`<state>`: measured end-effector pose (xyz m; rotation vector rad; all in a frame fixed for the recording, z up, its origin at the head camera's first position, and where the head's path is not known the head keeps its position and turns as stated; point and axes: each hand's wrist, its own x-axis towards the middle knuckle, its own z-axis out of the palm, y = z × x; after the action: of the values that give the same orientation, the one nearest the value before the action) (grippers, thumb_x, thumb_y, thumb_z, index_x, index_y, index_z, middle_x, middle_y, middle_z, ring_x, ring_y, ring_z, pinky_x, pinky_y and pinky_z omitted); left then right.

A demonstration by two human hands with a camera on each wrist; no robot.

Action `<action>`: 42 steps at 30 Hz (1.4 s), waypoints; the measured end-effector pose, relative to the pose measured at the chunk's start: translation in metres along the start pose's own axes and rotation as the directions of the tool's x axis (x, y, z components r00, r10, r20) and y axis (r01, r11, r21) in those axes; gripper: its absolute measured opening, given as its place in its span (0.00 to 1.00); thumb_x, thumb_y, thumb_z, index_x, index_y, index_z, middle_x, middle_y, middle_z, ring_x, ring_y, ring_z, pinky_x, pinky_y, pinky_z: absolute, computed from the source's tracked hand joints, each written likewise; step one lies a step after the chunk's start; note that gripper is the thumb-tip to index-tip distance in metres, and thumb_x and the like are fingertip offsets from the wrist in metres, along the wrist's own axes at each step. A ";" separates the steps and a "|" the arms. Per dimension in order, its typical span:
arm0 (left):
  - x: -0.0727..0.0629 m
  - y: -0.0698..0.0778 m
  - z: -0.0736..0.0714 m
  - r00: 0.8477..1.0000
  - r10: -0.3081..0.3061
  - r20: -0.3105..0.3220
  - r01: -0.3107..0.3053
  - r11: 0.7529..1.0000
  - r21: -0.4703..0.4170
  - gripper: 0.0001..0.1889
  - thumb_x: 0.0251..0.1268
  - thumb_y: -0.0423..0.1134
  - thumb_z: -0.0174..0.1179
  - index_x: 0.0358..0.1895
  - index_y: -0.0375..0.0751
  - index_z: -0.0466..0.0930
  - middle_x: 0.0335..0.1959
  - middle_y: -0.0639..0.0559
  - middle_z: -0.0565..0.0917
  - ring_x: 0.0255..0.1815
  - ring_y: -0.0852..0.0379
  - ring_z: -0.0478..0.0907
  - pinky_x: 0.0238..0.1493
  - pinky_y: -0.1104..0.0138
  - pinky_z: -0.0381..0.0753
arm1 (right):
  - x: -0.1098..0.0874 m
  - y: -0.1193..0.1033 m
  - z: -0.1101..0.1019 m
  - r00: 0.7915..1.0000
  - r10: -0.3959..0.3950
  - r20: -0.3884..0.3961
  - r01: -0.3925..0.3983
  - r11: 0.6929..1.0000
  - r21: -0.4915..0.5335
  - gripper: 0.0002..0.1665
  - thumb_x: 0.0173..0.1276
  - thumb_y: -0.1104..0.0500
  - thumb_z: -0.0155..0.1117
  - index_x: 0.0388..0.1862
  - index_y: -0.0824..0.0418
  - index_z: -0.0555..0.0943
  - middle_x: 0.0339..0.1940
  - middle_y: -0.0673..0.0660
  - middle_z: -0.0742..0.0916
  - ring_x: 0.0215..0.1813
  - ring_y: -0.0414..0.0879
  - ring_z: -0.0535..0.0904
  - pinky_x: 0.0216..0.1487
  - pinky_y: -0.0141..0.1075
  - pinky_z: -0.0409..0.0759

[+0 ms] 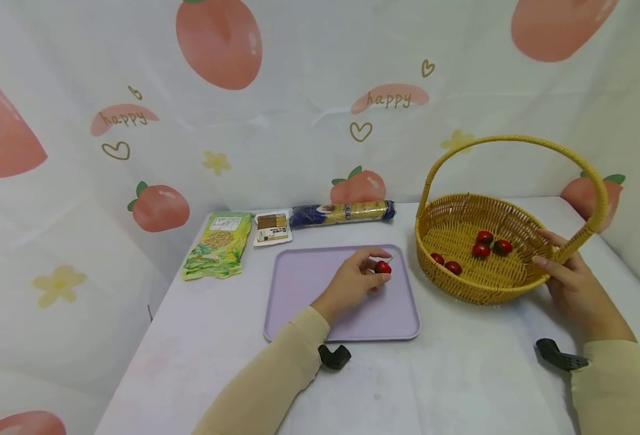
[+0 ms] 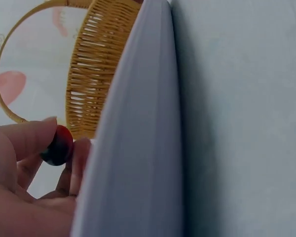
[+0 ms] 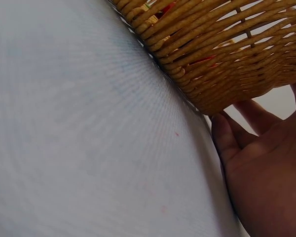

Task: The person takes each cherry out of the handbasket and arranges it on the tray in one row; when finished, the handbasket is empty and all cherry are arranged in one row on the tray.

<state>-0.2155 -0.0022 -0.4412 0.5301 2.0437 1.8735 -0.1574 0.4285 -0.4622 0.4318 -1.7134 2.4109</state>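
Observation:
Between the thumb and fingers of my left hand [image 1: 355, 281] is a dark red cherry [image 1: 382, 267] with a thin stem, pinched over the right part of a lilac tray [image 1: 309, 302]. In the left wrist view the cherry [image 2: 59, 146] shows red on one side and nearly black on the other. My right hand [image 1: 578, 290] grips the right side of a yellow wicker basket [image 1: 477, 295], its thumb over the rim. Several red cherries [image 1: 481, 251] lie inside the basket. From the right wrist view, fingers press against the lower basket wall [image 3: 227, 64].
Behind the tray lie a green food bag [image 1: 219, 244], a small flat packet [image 1: 273, 228] and a long blue and yellow package [image 1: 343, 213]. The basket's tall handle [image 1: 515, 139] arches above it. A printed cloth [image 1: 298, 121] hangs behind the white table.

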 end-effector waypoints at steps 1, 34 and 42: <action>0.000 -0.002 0.001 1.000 0.010 -0.006 -0.010 1.000 -0.007 0.17 0.73 0.30 0.72 0.63 0.40 0.86 0.42 0.50 0.86 0.35 0.55 0.81 0.37 0.66 0.82 | 0.000 0.000 0.000 1.000 0.000 0.003 0.000 1.000 0.008 0.32 0.86 0.76 0.42 0.83 0.59 0.70 0.73 0.53 0.76 0.68 0.41 0.75 0.64 0.27 0.75; 0.014 -0.004 0.028 0.999 -0.031 -0.016 0.035 0.960 0.279 0.13 0.64 0.32 0.80 0.50 0.43 0.91 0.39 0.61 0.87 0.38 0.63 0.82 0.44 0.69 0.79 | -0.004 0.002 -0.003 0.998 -0.045 0.037 0.043 0.998 0.048 0.32 0.84 0.78 0.40 0.81 0.64 0.71 0.69 0.56 0.80 0.66 0.43 0.79 0.62 0.29 0.78; 0.013 -0.016 0.029 0.999 0.049 -0.008 -0.042 0.918 0.394 0.13 0.65 0.36 0.81 0.50 0.46 0.91 0.36 0.65 0.86 0.38 0.67 0.80 0.44 0.71 0.79 | 0.000 -0.001 -0.004 1.000 -0.002 0.012 0.002 1.000 -0.009 0.32 0.86 0.76 0.43 0.84 0.61 0.68 0.74 0.53 0.75 0.68 0.40 0.76 0.64 0.28 0.74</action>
<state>-0.2145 0.0286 -0.4591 0.6643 2.4549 1.4917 -0.1572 0.4326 -0.4624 0.4474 -1.7273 2.4025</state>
